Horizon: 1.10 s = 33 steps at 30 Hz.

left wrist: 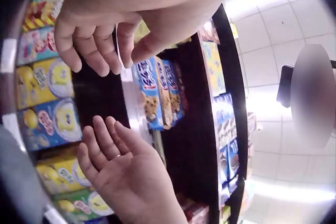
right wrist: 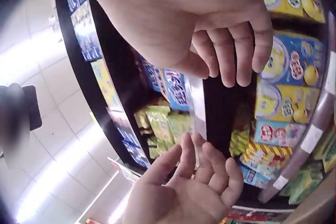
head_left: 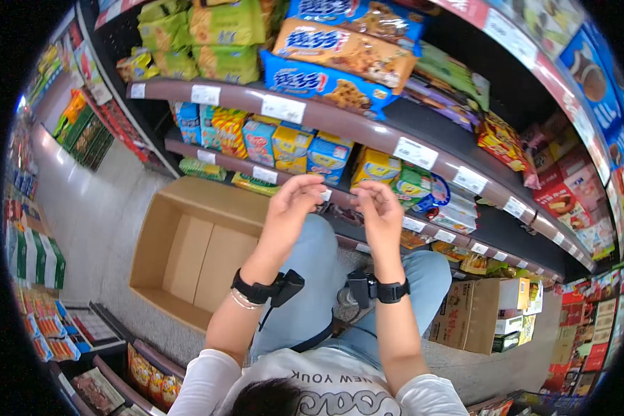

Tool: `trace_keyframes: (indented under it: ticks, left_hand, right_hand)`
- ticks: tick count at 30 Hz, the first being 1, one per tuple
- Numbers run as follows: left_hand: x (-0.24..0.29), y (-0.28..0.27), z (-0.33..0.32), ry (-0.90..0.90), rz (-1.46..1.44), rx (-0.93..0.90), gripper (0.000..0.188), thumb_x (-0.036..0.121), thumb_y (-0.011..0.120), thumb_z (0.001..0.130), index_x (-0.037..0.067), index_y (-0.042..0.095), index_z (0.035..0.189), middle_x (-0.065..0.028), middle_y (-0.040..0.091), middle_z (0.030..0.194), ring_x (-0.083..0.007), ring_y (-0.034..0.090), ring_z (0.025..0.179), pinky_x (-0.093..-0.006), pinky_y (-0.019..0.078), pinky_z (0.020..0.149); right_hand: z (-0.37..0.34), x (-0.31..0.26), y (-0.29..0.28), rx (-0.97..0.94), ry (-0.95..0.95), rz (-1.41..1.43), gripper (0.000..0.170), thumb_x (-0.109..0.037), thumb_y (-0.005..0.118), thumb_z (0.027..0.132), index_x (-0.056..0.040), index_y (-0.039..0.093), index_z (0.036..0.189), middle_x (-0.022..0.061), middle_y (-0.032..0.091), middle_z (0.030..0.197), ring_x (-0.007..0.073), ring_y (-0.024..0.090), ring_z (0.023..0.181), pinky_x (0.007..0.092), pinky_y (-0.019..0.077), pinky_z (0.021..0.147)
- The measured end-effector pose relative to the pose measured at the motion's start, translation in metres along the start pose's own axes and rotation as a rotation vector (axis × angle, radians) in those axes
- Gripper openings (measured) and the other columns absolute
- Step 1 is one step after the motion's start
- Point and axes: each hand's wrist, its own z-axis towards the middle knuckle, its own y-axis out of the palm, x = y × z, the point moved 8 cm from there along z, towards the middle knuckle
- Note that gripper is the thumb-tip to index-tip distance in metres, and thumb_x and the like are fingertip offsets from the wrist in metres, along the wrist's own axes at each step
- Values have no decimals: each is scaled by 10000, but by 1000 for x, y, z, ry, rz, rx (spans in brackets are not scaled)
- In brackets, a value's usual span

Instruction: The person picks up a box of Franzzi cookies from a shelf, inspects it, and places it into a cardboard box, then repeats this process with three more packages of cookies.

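Observation:
My left hand [head_left: 295,204] and right hand [head_left: 381,211] are raised in front of the lower shelf, palms turned toward each other with a gap between them. Both hold nothing; their fingers are loosely bent, as the left wrist view shows for the left hand [left wrist: 142,3] and the right wrist view for the right hand [right wrist: 178,19]. Nearest beyond the fingertips stand a blue drink box [head_left: 328,161], a yellow box [head_left: 291,148] beside it and another yellow box [head_left: 376,168]. A large open cardboard carton [head_left: 201,260] sits on the floor left of my knees.
Cookie packs [head_left: 343,52] are stacked on the shelf above, next to green snack bags [head_left: 225,41]. Shelf edges with price tags [head_left: 282,109] run across in front. Another carton [head_left: 464,315] with boxes stands on the floor at the right. My bent knees [head_left: 301,270] are below the hands.

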Motion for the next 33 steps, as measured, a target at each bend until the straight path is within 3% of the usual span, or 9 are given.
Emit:
trace_keyframes:
  ticks: [8, 13, 17, 19, 21, 22, 28, 31, 33]
  left_hand:
    - [43, 135, 51, 263, 63, -262, 368, 115, 557, 883, 18, 503, 1234, -92, 577, 1173, -141, 557, 1024, -260, 436, 844]
    - [74, 173, 97, 525, 198, -55, 442, 118, 606, 792, 2, 508, 1207, -172, 555, 1176, -255, 582, 1021, -348, 471, 836]
    - [90, 185, 131, 724, 348, 108, 500, 156, 619, 759, -58, 486, 1190, -241, 524, 1180, -394, 479, 1119, -399, 367, 978]
    - [104, 192, 136, 768, 508, 175, 545, 173, 616, 752, -90, 462, 1204, -261, 509, 1185, -396, 465, 1134, -416, 362, 984]
    - [104, 200, 145, 742, 567, 188, 583, 184, 618, 748, -107, 437, 1219, -280, 498, 1184, -402, 451, 1147, -425, 355, 990]
    - [102, 203, 150, 726, 596, 196, 603, 190, 619, 745, -115, 425, 1227, -289, 493, 1183, -405, 444, 1153, -429, 352, 993]
    - [90, 206, 183, 631, 624, 216, 603, 228, 608, 757, -107, 414, 1219, -339, 492, 1113, -459, 462, 1076, -472, 365, 939]
    - [86, 204, 198, 589, 647, 256, 583, 253, 608, 765, -93, 426, 1197, -344, 494, 1095, -473, 470, 1046, -498, 361, 916]
    - [86, 205, 203, 547, 694, 274, 614, 259, 612, 763, -94, 410, 1223, -339, 485, 1119, -473, 457, 1066, -494, 348, 936]
  right_hand:
    - [45, -90, -104, 206, -274, -104, 143, -55, 591, 875, -2, 573, 1007, 42, 632, 878, 91, 590, 781, 218, 465, 664]
    - [89, -131, -151, 304, -272, -182, 195, -112, 601, 866, -16, 588, 1035, 54, 652, 890, 101, 603, 746, 220, 460, 628]
    - [136, -144, -178, 353, -400, -317, 232, -125, 617, 830, 7, 605, 1020, 94, 664, 875, 155, 627, 768, 262, 487, 695]
    - [156, -148, -188, 403, -442, -411, 238, -137, 627, 807, 12, 620, 993, 122, 674, 876, 191, 645, 792, 286, 494, 717]
    - [169, -155, -195, 479, -484, -544, 242, -151, 637, 783, 14, 636, 959, 151, 680, 880, 225, 660, 824, 311, 497, 732]
    - [174, -157, -198, 500, -481, -528, 245, -176, 636, 777, 8, 647, 938, 185, 674, 906, 294, 659, 871, 351, 497, 751]
    - [198, -150, -204, 495, -369, -751, 328, -265, 642, 778, -4, 657, 976, 223, 659, 903, 370, 634, 880, 392, 492, 762]
    - [206, -141, -203, 438, -325, -762, 366, -272, 643, 786, 34, 656, 987, 183, 683, 887, 254, 666, 844, 315, 490, 746]
    - [209, -137, -204, 456, -364, -759, 371, -290, 653, 795, 48, 662, 947, 183, 682, 886, 248, 666, 840, 308, 490, 737]
